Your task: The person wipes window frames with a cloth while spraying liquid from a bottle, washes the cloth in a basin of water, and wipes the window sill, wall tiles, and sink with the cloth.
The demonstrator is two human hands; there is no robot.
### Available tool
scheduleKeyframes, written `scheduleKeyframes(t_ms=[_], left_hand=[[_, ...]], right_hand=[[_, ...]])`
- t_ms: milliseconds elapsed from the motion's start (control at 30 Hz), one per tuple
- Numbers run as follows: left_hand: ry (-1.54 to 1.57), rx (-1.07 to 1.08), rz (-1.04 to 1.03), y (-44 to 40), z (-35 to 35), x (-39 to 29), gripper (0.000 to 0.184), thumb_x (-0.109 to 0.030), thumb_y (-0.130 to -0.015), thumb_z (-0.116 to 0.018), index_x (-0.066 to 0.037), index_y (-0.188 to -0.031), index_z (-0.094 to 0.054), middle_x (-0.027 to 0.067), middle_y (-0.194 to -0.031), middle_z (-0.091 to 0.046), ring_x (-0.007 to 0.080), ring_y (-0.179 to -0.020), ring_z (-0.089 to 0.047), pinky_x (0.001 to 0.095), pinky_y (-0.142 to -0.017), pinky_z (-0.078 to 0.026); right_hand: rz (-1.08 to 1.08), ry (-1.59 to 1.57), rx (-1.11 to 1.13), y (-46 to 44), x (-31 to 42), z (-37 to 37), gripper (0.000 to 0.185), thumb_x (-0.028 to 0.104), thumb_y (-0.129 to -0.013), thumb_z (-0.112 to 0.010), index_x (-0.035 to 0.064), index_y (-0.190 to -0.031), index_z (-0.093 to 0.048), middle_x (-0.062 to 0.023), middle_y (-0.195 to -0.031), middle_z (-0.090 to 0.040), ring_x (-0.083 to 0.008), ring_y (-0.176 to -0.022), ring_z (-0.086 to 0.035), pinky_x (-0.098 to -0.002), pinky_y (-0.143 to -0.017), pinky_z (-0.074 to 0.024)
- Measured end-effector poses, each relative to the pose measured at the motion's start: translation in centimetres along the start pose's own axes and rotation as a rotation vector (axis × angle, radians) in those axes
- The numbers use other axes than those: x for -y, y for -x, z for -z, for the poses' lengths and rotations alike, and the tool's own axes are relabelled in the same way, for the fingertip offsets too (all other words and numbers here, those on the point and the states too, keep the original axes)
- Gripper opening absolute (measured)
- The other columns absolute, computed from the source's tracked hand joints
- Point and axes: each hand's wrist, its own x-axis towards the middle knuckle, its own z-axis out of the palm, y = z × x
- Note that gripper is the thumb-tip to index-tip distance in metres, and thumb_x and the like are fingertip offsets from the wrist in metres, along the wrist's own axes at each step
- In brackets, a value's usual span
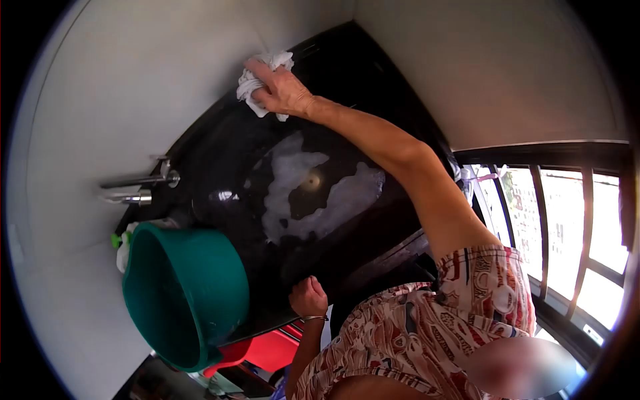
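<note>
My right hand (pixel 287 92) presses a crumpled white cloth (pixel 251 85) onto the far edge of a glossy black sink top (pixel 340 73), next to the wall. Its fingers are bunched over the cloth. Whitish suds (pixel 290 163) lie in patches around the round drain (pixel 314 179). My left hand (pixel 309 297), with a bracelet at the wrist, rests at the near edge of the sink top. Its fingers are curled into a fist, and nothing shows in them.
A metal faucet (pixel 143 181) stands at the left by the pale wall (pixel 73 153). Below it is a large green bucket (pixel 217 280), with a white bottle (pixel 123 253) partly behind. Something red (pixel 273 350) sits under the near edge. A barred window (pixel 567 220) is at the right.
</note>
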Motion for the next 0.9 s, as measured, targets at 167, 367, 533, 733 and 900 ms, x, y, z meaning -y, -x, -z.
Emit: scheduleKeyframes(t_ms=[167,367,533,733,900], left_hand=[[0.041,-0.044,-0.034,0.0,0.1,0.1,0.014,-0.021,-0.081,-0.052,-0.011,-0.072,-0.057,0.0053,-0.068,-0.057,0.0272,-0.064,-0.055,0.0415,-0.054,-0.04],[0.038,-0.051,0.007,0.2,0.3,-0.3,0.016,-0.019,-0.08,-0.052,-0.01,-0.068,-0.056,0.0066,-0.067,-0.056,0.0274,-0.065,-0.054,0.0414,-0.056,-0.04],[0.046,-0.053,0.005,0.7,-0.6,0.5,0.017,-0.019,-0.08,-0.052,-0.009,-0.069,-0.058,0.0077,-0.067,-0.056,0.0291,-0.065,-0.054,0.0419,-0.057,-0.039],[0.028,-0.028,0.042,1.0,0.1,0.5,0.021,-0.024,-0.082,-0.048,-0.009,-0.071,-0.059,0.0094,-0.069,-0.058,0.0315,-0.066,-0.055,0.0438,-0.055,-0.038],[0.015,0.0,0.026,0.6,0.4,0.8,0.022,-0.023,-0.083,-0.047,-0.008,-0.071,-0.059,0.0095,-0.069,-0.058,0.0316,-0.066,-0.055,0.0437,-0.056,-0.039]], right_hand=[[0.548,0.273,0.114,-1.6,1.1,-9.4,0.052,0.012,-0.069,-0.059,0.0111,-0.119,-0.047,-0.0174,-0.091,-0.058,-0.0346,-0.088,-0.054,-0.0444,-0.084,-0.0377],[0.696,0.455,0.233,-3.6,3.1,-19.7,0.04,0.022,-0.071,-0.059,0.0231,-0.111,-0.06,-0.0066,-0.093,-0.056,-0.0219,-0.095,-0.052,-0.0359,-0.083,-0.041],[0.688,0.443,0.371,-4.5,0.5,-14.9,0.035,0.018,-0.075,-0.054,0.023,-0.11,-0.057,-0.0037,-0.09,-0.057,-0.0204,-0.097,-0.052,-0.0343,-0.078,-0.0433],[-0.194,0.178,0.612,-3.0,-3.4,0.7,0.035,0.04,-0.083,-0.048,0.0148,-0.106,-0.059,-0.0128,-0.086,-0.061,-0.0282,-0.08,-0.06,-0.0392,-0.068,-0.0492],[-0.32,0.368,0.418,2.8,-10.4,12.3,0.032,0.026,-0.086,-0.044,0.0257,-0.116,-0.053,-0.0133,-0.099,-0.059,-0.0271,-0.095,-0.058,-0.035,-0.08,-0.0454]])
